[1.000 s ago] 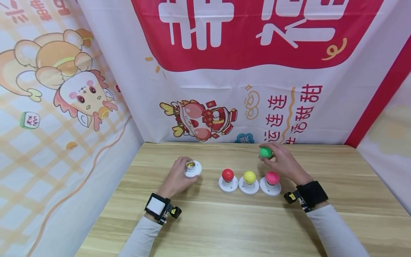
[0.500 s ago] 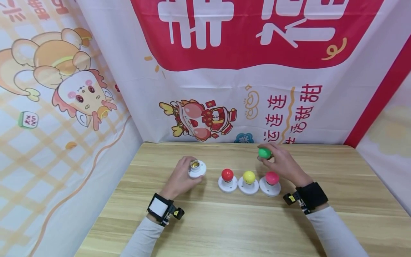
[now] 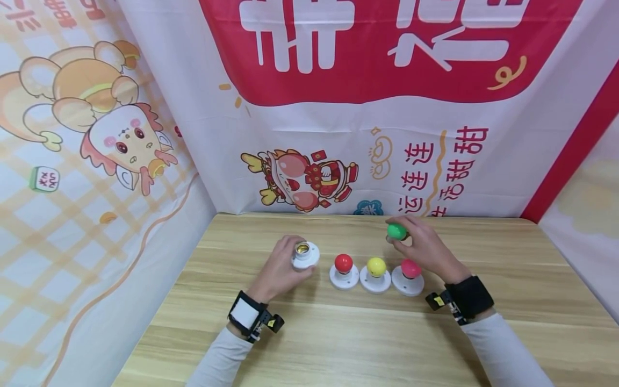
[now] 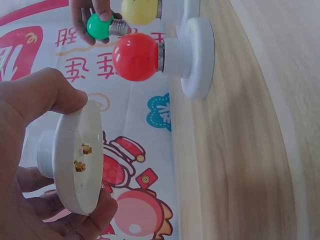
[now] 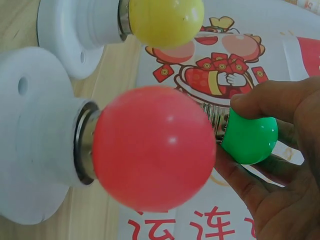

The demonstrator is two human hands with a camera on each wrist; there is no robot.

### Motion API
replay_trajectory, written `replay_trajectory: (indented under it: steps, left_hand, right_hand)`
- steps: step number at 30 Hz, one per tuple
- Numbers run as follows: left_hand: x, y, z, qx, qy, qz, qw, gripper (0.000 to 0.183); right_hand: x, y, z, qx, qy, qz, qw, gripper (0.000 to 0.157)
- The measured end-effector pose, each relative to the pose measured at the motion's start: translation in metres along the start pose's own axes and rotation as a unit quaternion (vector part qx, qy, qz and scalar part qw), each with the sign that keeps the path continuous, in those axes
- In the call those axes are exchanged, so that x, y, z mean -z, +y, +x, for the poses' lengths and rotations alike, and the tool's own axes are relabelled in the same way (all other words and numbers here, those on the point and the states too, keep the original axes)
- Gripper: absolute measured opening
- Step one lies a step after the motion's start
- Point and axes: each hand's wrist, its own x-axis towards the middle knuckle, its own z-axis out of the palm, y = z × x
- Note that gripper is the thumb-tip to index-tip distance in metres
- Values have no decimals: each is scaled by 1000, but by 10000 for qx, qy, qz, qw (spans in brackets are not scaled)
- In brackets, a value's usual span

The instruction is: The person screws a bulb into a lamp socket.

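Observation:
My left hand (image 3: pixel 282 270) grips a white round lamp socket (image 3: pixel 306 256) by its base rim; its open brass-lined mouth faces up in the head view. In the left wrist view the underside of this lamp socket (image 4: pixel 87 165) shows two brass screws, and it is held off the table. A green light bulb (image 3: pixel 396 231) is pinched by my right hand (image 3: pixel 425 244), behind the pink bulb. The right wrist view shows the metal screw end of the green bulb (image 5: pixel 252 137) pointing away from the palm, partly hidden behind the pink bulb (image 5: pixel 155 150).
Between my hands, a red bulb (image 3: pixel 343 263), a yellow bulb (image 3: pixel 376 266) and the pink bulb (image 3: pixel 410 268) stand upright in white sockets on the wooden table (image 3: pixel 348 338). A printed cloth (image 3: pixel 300 118) hangs along the table's back edge.
My left hand has carried the white lamp socket to the right, closer to the red bulb. My right hand has shifted very slightly left with the green bulb.

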Motion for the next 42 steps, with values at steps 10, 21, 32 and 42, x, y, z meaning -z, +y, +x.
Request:
replay_trajectory:
  steps: [10,21,32,42]
  left_hand:
    - [-7,10,2,-273,24,-6,9996,76]
    - [-11,25,8,-589,-9,-48,9983,75]
    - [-18,37,12,-1066,-58,-164,9941,74]
    - [-27,50,15,-1048,-229,-295,9938,75]
  right_hand:
    - [1,-12,0,219,37,0,9998,50]
    - [2,-20,0,285,66,-86,9995,50]
    - [4,-33,-2,699,196,-115,9973,52]
    - [8,-46,-4,919,254,-98,9954,52]
